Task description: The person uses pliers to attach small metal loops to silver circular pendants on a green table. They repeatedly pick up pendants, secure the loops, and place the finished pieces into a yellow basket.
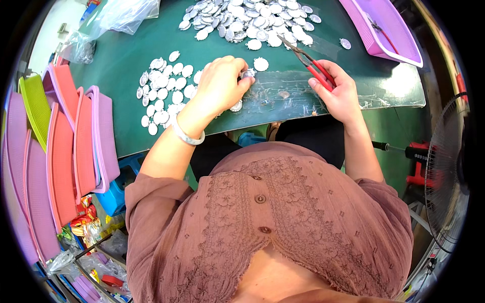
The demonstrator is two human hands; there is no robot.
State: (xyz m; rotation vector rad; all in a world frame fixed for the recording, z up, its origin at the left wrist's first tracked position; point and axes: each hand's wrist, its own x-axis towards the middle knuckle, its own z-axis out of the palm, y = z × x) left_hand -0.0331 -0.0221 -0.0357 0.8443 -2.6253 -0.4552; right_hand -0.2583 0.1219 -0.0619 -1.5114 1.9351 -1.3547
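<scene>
Head-worn fisheye view, facing down, close above hands [218,82], green table [124,118]

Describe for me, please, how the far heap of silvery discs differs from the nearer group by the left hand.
The far heap holds more discs than the nearer group. The far heap is densely piled; the nearer group lies looser, with gaps between many discs. The far heap meets the picture's top edge; the nearer group lies beside the left hand. Both consist of silvery discs on the green table.
</scene>
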